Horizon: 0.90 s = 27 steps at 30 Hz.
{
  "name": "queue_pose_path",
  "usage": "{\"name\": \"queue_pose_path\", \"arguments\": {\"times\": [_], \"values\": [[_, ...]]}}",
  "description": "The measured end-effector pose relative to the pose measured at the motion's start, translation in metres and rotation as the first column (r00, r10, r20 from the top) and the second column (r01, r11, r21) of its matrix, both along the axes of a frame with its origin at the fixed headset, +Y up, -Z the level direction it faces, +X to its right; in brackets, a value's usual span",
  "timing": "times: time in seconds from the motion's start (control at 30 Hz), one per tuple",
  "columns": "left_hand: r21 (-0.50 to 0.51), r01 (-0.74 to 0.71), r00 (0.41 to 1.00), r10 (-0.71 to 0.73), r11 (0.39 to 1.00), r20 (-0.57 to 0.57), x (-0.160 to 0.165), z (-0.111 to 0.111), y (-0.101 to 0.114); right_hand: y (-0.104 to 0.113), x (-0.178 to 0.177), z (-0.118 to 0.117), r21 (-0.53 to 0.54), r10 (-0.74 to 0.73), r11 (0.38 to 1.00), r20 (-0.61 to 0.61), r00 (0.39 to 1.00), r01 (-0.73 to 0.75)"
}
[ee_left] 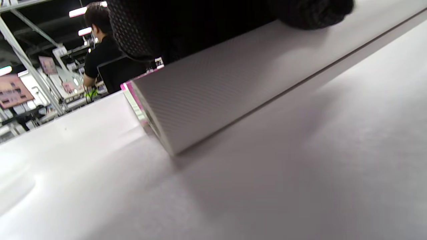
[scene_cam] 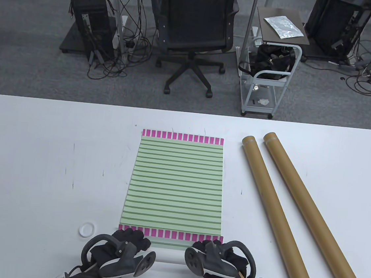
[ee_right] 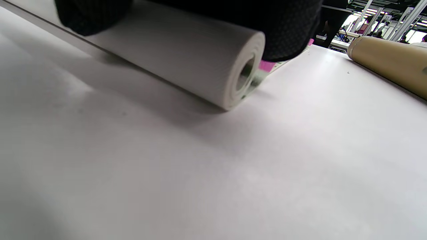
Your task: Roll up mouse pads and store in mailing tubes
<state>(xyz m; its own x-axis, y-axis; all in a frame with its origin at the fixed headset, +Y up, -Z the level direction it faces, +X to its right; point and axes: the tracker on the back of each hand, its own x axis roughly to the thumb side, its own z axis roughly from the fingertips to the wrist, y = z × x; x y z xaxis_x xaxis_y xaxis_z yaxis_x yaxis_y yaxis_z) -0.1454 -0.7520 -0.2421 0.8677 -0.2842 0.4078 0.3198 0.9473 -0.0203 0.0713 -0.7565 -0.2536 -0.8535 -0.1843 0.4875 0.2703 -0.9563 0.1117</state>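
Here, at the near edge of the white surface [scene_cam: 37, 163], both gloved hands sit on the rolled-up near end of the mouse pad [scene_cam: 175, 184]. The left hand [scene_cam: 120, 249] presses down on the left end of the roll, the right hand [scene_cam: 217, 260] on the right end; each hand's grip is laid over the top of the roll, fingers curved onto it, holding it against the surface. The left wrist view shows the roll's pale textured underside with a pink and green edge at its end; the right wrist view shows the spiral of the roll with an open core, dark fingers [ee_right: 287, 30] over it.

Just left of the left hand lies a small white ring [scene_cam: 86, 229]. Beyond the hands the rest of the pad lies flat, green striped with a pink checked band at near and far ends, in the middle of the surface.

To the right of the pad, apart from it, two brown mailing tubes lie side by side at a slant: the nearer tube [scene_cam: 275, 214] beside the pad, the outer tube [scene_cam: 309, 208] further right.

Past the surface stand an office chair [scene_cam: 193, 30] and a small cart [scene_cam: 269, 65] on grey carpet.
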Motion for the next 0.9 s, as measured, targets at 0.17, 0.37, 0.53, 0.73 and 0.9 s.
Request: {"name": "queue_pose_path", "arguments": {"times": [0.17, 0.37, 0.53, 0.73, 0.9], "values": [[-0.085, -0.061, 0.998, 0.061, 0.995, 0.007, -0.002, 0.007, 0.004, 0.003, -0.002, 0.002, -0.057, -0.007, 0.998, -0.021, 1.000, 0.006], [-0.052, 0.002, 1.000, -0.001, 0.999, 0.011, 0.002, 0.005, 0.004, 0.009, -0.003, 0.008, 0.035, 0.036, 0.999, -0.033, 0.999, -0.034], [-0.090, -0.031, 1.000, 0.031, 0.995, -0.005, 0.000, 0.003, 0.001, 0.009, -0.006, 0.009, 0.082, 0.040, 0.996, -0.053, 0.998, -0.035], [0.030, 0.019, 0.998, -0.021, 0.999, 0.056, 0.017, 0.011, 0.004, 0.006, -0.007, 0.005, 0.045, 0.033, 0.998, -0.046, 0.998, -0.031], [-0.013, -0.020, 0.999, 0.020, 1.000, 0.028, 0.013, 0.007, 0.000, 0.012, 0.000, 0.003, 0.026, 0.005, 1.000, -0.022, 1.000, -0.004]]}}
